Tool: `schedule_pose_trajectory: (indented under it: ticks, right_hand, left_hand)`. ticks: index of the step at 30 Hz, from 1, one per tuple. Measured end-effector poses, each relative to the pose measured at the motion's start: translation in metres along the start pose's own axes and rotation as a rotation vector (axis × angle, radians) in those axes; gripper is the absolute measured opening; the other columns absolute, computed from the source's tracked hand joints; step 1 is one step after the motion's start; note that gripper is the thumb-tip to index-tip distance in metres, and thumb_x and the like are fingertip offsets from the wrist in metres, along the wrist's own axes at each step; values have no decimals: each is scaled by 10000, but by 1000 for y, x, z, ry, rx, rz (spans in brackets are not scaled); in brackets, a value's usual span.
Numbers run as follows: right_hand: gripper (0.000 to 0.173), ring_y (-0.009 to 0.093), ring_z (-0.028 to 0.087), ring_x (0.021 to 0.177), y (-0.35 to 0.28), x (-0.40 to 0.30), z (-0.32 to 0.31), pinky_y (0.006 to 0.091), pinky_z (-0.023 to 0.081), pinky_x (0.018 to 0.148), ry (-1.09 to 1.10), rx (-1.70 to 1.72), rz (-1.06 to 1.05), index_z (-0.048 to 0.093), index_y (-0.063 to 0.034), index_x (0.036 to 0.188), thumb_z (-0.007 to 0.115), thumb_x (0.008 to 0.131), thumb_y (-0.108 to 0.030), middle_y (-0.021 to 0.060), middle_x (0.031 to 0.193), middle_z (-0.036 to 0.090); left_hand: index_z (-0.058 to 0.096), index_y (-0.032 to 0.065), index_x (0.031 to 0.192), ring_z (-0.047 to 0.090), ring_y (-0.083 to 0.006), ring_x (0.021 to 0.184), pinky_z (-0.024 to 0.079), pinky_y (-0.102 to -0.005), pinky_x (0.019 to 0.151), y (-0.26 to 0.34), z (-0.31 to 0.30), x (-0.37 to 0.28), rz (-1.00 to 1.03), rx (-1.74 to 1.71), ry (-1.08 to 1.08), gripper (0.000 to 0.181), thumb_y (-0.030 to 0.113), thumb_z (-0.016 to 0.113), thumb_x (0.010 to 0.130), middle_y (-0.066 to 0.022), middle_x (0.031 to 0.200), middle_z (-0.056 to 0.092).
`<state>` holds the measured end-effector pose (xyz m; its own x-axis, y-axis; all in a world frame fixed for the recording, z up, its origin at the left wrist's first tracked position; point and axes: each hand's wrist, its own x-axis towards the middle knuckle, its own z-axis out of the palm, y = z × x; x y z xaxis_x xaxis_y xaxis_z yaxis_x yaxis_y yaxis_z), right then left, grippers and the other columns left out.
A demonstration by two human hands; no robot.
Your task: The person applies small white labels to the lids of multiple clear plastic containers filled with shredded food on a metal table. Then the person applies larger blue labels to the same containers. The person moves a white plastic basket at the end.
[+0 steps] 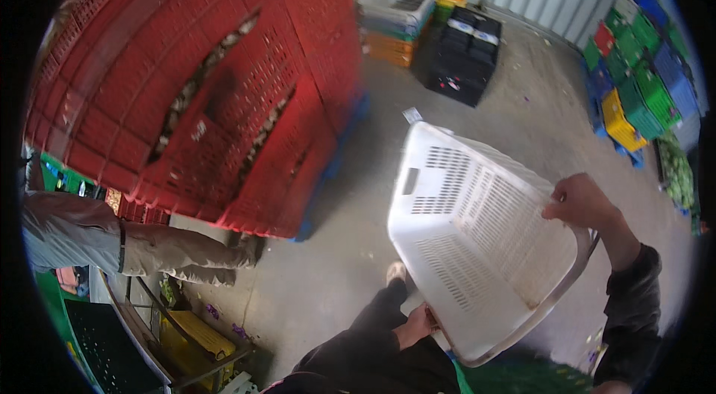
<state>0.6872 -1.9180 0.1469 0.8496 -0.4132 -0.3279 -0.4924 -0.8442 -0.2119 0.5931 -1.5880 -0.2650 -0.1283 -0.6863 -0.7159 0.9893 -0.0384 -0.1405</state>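
A white perforated plastic crate (pixel 486 248) is tilted in front of me, its open side towards me and its inside bare. My left hand (pixel 415 327) is at the bottom centre, with its fingers closed on the crate's lower left rim. My right hand (pixel 582 201) grips the upper right rim of the same crate, with the forearm in a dark sleeve. Below the crate, at the picture's lower edge, lies a green surface or crate (pixel 514 374), partly hidden.
Tall stacked red crates (pixel 224 75) stand on a blue pallet at left. A person (pixel 184 251) stands beyond them. Black crates (pixel 467 53) and a white crate stack (pixel 400 2) stand ahead; green and blue crates (pixel 643 69) at right, a yellow crate (pixel 196 338) lower left.
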Motion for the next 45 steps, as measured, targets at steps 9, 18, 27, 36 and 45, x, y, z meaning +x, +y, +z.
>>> schedule_pose_trajectory:
  ticks: [9, 18, 27, 36, 45]
  right_hand:
    - [469, 210, 626, 575, 116, 191, -80, 340, 498, 566, -15, 212, 416, 693, 68, 783, 801, 578, -339, 130, 653, 652]
    - [356, 192, 614, 588, 242, 393, -53, 363, 498, 591, 260, 576, 462, 675, 42, 789, 756, 651, -277, 119, 671, 656]
    - [343, 253, 615, 695, 217, 699, -48, 381, 475, 643, 446, 771, 175, 612, 64, 885, 660, 765, -254, 172, 757, 635]
    - [323, 234, 633, 712, 116, 1061, -42, 360, 499, 660, 302, 860, 105, 593, 48, 925, 671, 771, -224, 134, 783, 644]
    - [417, 342, 633, 869, 63, 1238, 19, 420, 497, 766, 117, 707, 213, 557, 67, 980, 672, 774, -276, 222, 884, 632]
  left_hand:
    - [587, 64, 1153, 567, -183, 1030, 435, -348, 924, 321, 111, 41, 696, 946, 11, 279, 227, 503, 942, -84, 1068, 626]
    - [568, -83, 1024, 616, -232, 812, 511, -352, 742, 607, 382, 40, 948, 893, 472, 354, -34, 587, 674, -121, 914, 639]
    - [532, -42, 956, 560, -163, 797, 476, -313, 749, 852, 578, 6, 1656, 1158, 495, 310, -27, 531, 646, -84, 883, 604]
    - [542, -5, 1021, 597, -246, 789, 471, -348, 710, 1162, 691, 9, 1969, 1642, 707, 327, -17, 596, 699, -159, 856, 580]
    - [521, -8, 1189, 501, -362, 1149, 391, -410, 992, 1273, 646, 87, 1693, 1828, 1085, 461, 63, 651, 752, -206, 1203, 543]
